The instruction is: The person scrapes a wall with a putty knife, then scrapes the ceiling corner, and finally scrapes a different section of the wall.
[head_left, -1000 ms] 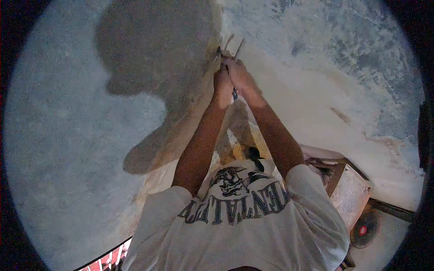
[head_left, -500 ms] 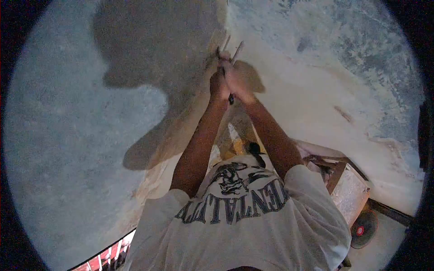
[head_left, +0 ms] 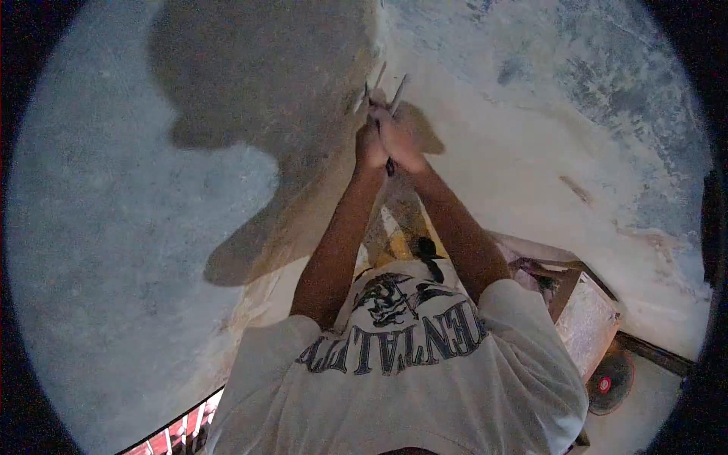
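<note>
My left hand point(head_left: 369, 145) and my right hand point(head_left: 400, 142) are raised together in front of me, pressed close at the corner where two wall faces meet. Both appear closed around one hand tool, whose dark handle end point(head_left: 390, 167) pokes out below the palms. Thin greyish blade-like parts point(head_left: 399, 94) spread out above the fingers, near the wall. The grip covers the tool's middle, so its exact kind cannot be made out. Which fingers bear on it is also hidden.
A bluish wall point(head_left: 114, 189) lies left, carrying a large shadow. The right wall point(head_left: 500, 152) is pale and patchy. Lower right are a wooden-framed piece point(head_left: 591, 318) and a dark round object with a red centre point(head_left: 607, 384). Red-and-white bars point(head_left: 178, 434) show lower left.
Both hands stay together and have shifted very slightly right and down. The tool's greyish parts sit at a slightly different angle and look sharper than before.
</note>
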Demonstrator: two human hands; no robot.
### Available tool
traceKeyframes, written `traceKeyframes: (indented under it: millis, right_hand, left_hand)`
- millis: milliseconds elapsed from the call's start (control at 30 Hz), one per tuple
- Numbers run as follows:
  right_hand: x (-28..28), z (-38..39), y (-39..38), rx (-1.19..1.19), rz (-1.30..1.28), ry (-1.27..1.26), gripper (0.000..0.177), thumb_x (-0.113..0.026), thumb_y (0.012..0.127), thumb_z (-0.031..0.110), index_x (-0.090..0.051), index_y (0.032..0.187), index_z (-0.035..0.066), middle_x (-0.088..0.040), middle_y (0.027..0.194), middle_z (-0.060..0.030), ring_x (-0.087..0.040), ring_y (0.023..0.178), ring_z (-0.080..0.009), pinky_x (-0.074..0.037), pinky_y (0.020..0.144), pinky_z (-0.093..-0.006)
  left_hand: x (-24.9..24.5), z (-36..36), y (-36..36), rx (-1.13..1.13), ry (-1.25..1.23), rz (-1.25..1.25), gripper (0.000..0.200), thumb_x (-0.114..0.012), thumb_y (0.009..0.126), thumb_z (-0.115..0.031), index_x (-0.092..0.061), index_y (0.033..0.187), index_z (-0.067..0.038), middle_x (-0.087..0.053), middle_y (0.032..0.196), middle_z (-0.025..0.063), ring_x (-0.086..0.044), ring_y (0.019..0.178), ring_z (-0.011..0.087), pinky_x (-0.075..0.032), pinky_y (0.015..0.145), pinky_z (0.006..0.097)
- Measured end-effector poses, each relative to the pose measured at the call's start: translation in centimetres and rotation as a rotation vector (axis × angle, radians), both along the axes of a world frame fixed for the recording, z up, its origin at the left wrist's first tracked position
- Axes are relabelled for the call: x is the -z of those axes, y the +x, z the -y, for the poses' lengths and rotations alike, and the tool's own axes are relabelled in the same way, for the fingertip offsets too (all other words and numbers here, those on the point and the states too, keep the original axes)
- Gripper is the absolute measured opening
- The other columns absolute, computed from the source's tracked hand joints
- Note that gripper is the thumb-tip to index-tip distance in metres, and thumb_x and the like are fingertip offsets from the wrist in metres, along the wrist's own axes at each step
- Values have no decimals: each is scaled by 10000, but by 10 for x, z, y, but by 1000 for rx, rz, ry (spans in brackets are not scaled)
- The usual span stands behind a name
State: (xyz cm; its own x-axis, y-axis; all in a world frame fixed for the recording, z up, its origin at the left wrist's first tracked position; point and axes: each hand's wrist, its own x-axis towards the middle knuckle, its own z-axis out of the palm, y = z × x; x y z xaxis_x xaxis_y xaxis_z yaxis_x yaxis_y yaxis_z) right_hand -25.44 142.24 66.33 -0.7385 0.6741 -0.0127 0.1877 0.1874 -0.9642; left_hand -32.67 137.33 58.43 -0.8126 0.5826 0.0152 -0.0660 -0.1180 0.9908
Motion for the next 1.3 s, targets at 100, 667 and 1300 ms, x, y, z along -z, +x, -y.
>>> traceKeyframes:
  millis: [100,667,1300]
  right_hand:
    - [22,11,-11,50,-76,69,433,-424,921,360,-585,1111,6,-591,1079,-288,-559,1014,-420,-409,895,-445]
    - [36,9,-12,43,-201,353,314,-450,934,289,-599,1076,52,-591,1109,-248,-573,1045,-395,-443,891,-432]
    - [17,-12,-4,-107,78,359,418,-365,960,305,-543,1202,14,-565,1196,-251,-525,1108,-414,-400,944,-423]
  left_hand:
    - [-8,10,14,-132,-112,330,475,-495,910,-461,-620,1009,-13,-656,897,127,-630,786,223,-489,665,354]
    - [-63,21,36,21,-40,97,327,-507,950,-272,-526,1197,-60,-585,1040,46,-571,942,165,-456,805,303]
    - [-102,24,50,-11,13,492,404,-519,928,-425,-577,1078,-55,-611,943,46,-606,839,189,-473,723,329]
